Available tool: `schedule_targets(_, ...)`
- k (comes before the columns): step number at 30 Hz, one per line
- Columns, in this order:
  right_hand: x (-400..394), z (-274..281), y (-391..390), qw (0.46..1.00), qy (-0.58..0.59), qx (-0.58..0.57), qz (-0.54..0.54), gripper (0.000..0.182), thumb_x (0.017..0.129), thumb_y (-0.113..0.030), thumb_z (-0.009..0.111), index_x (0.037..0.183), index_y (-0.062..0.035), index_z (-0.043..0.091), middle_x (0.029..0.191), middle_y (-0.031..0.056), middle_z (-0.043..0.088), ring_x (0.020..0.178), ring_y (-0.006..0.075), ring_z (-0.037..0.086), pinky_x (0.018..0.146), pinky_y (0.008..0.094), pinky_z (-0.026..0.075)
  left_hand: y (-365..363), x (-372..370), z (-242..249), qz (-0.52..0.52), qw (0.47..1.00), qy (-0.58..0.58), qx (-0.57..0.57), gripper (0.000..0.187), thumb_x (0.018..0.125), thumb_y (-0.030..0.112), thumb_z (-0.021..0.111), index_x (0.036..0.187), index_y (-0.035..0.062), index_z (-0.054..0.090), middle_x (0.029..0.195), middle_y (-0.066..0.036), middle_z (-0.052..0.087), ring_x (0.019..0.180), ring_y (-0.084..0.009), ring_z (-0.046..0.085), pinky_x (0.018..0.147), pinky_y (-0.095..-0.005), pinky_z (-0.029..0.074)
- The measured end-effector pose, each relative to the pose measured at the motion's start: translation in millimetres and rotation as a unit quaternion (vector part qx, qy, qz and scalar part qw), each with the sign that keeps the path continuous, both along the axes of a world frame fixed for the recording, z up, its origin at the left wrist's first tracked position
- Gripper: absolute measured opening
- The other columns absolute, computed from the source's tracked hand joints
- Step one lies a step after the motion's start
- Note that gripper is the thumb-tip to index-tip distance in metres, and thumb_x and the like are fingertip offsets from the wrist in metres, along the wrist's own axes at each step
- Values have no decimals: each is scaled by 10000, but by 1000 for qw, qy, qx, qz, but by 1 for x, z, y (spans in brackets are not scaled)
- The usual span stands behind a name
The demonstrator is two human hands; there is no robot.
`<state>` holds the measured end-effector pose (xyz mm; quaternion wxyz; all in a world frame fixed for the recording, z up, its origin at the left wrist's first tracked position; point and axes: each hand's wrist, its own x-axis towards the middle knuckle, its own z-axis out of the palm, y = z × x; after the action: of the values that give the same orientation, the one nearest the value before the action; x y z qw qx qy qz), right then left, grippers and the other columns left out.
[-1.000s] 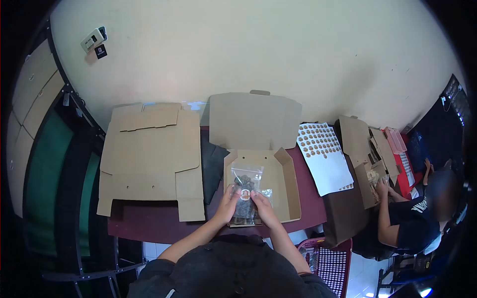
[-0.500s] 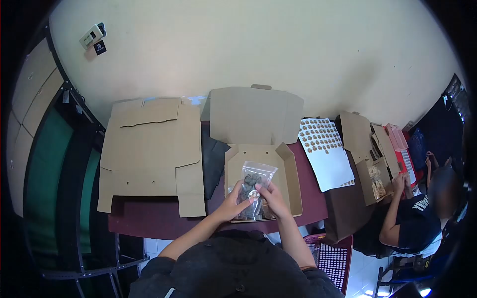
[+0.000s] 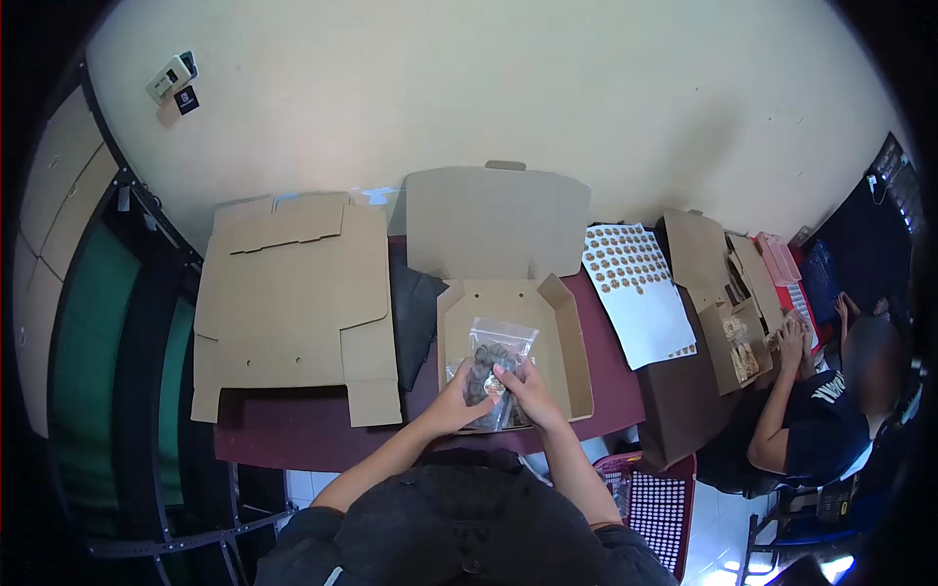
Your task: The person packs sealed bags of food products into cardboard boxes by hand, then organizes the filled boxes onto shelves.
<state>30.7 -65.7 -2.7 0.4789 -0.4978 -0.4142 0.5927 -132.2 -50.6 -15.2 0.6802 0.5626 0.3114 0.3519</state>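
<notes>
Over the near part of an open cardboard box (image 3: 575,356), I hold a clear zip bag (image 3: 503,337) of dark lumps with a round sticker on its front. My left hand (image 3: 454,402) grips the bag's left side. On its right side, my right hand (image 3: 531,393) has its thumb pressed near the sticker. Other clear packets lie in the box under the bag, mostly hidden by it and my hands. The box lid (image 3: 498,220) stands raised toward the wall.
Flattened cardboard boxes (image 3: 303,313) lie on the left. To the right is a sticker sheet (image 3: 635,293), with some round stickers gone. Beyond it a person (image 3: 821,400) reaches to another open box (image 3: 738,342) of packets. A pink basket (image 3: 650,518) stands below the table edge.
My thumbs have shifted slightly on the bag, now partly covering the sticker. The camera view has moved a little. The other person's hands have moved over their box, holding something pale.
</notes>
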Motion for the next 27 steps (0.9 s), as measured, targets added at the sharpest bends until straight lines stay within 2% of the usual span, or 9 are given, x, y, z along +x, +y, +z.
schedule_targets(3, 1, -2, -2, 1000, 16, -5, -25, 530, 846, -246, 619, 1244, 21, 392, 1145, 115, 516, 1067, 169, 485, 912, 306, 385, -1, 3, -6, 20, 998, -1, 54, 606, 825, 207, 648, 1275, 4, 296, 1138, -122, 489, 1070, -177, 478, 907, -309, 393)
schedule_targets(7, 3, 6, -7, 999, 2, 31, 22, 529, 820, -201, 654, 1240, 8, 408, 1143, 105, 521, 1068, 170, 490, 910, 302, 390, 1, 0, 2, 5, 999, 17, -33, 732, 775, 224, 700, 1313, 3, 255, 1153, -134, 488, 1081, -184, 476, 925, -304, 384)
schedule_targets(11, 4, 1, -7, 999, -3, 31, -10, 512, 806, -171, 668, 1222, 4, 426, 1116, 94, 540, 1024, 159, 514, 884, 299, 408, -2, -3, 1, -23, 998, 53, 37, 763, 772, 200, 696, 1340, -9, 232, 1218, -152, 454, 1134, -204, 449, 965, -321, 354)
schedule_targets(15, 16, -14, -2, 990, 77, 36, -111, 303, 826, -172, 644, 1061, 9, 581, 987, 73, 613, 913, 134, 557, 820, 284, 434, -1, -3, -2, -37, 986, 86, 139, 796, 759, 204, 705, 1347, -17, 215, 1248, -166, 432, 1166, -233, 428, 1003, -334, 311)
schedule_targets(17, 23, -9, -3, 994, 4, 74, -75, 227, 835, -189, 635, 953, 6, 644, 926, 64, 636, 874, 135, 571, 804, 284, 438, -1, 1, -1, -20, 994, 54, 95, 692, 786, 165, 681, 1318, -9, 273, 1223, -149, 452, 1154, -220, 443, 991, -326, 330)
schedule_targets(19, 20, 5, -8, 995, -42, 74, -61, 226, 836, -205, 632, 927, 0, 662, 889, 65, 652, 844, 137, 584, 794, 284, 441, 6, 4, -8, 33, 991, -128, -18, 442, 828, 143, 642, 1178, 11, 407, 1191, -115, 450, 1124, -163, 448, 955, -297, 365)
schedule_targets(20, 16, 9, -10, 992, -99, 82, -19, 237, 837, -211, 630, 950, -4, 659, 885, 69, 657, 844, 137, 585, 796, 284, 440, 8, 3, -10, 82, 990, -115, 25, 234, 846, 106, 619, 1035, -3, 532, 1070, -69, 536, 998, -118, 522, 885, -252, 409)
schedule_targets(24, 20, 11, -15, 979, -185, 47, 66, 265, 859, -227, 598, 1011, -16, 646, 900, 60, 655, 841, 120, 567, 780, 286, 439, 22, -16, -4, 28, 999, 20, 9, 163, 831, 138, 643, 858, -23, 643, 736, -2, 625, 763, -95, 597, 755, -242, 476)
schedule_targets(27, 31, 8, -14, 977, -161, 19, 137, 297, 895, -235, 543, 1083, -17, 618, 1031, 91, 632, 934, 140, 558, 843, 297, 422, 24, -23, 4, -32, 999, 20, -18, 151, 836, 84, 619, 932, -30, 647, 859, -77, 661, 831, -120, 612, 791, -250, 476)
